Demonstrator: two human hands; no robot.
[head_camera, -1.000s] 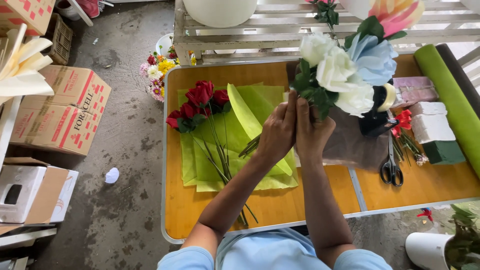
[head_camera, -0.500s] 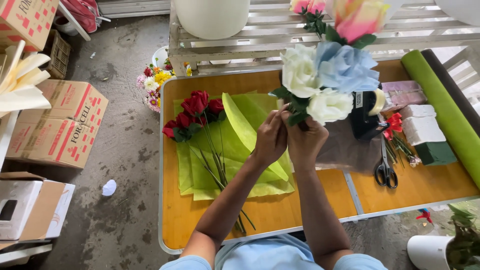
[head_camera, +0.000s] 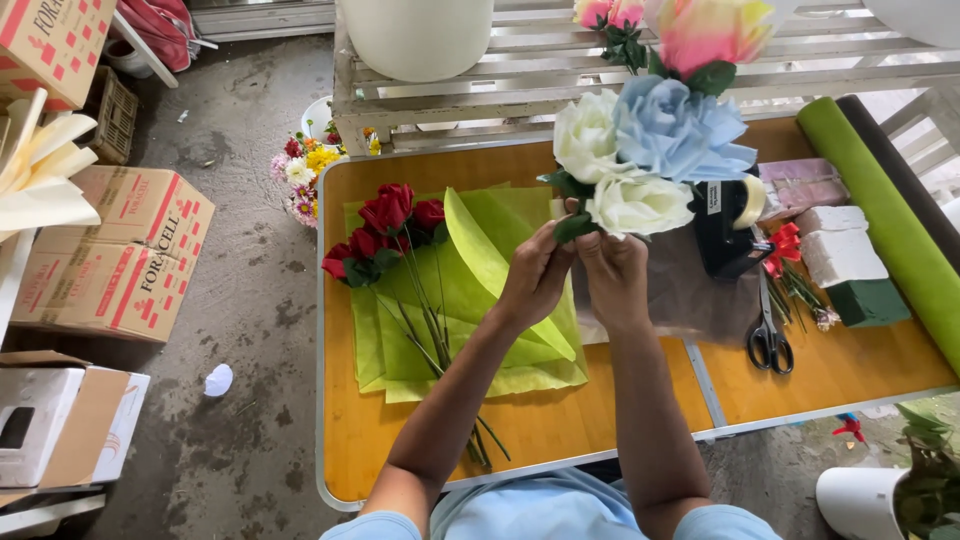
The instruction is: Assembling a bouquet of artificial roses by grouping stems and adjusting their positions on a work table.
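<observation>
Both my hands hold up a small bunch of flowers (head_camera: 645, 150): two white roses and a pale blue one, with green leaves. My left hand (head_camera: 537, 275) and my right hand (head_camera: 612, 272) grip the bunch together just under the blooms, above the wooden table (head_camera: 560, 420). The stems are hidden behind my fingers. To the left, red roses (head_camera: 385, 230) lie on sheets of light green wrapping paper (head_camera: 480, 340), their long stems pointing toward me.
A black tape dispenser (head_camera: 730, 225), scissors (head_camera: 768, 335), foam blocks (head_camera: 845, 265) and green and dark paper rolls (head_camera: 890, 225) lie at the right. A white slatted bench (head_camera: 560, 70) stands behind the table. Cardboard boxes (head_camera: 120, 255) sit on the concrete floor at left.
The bunch has risen and shifted slightly left in view, with both hands staying clasped under the blooms. The view has tilted a little.
</observation>
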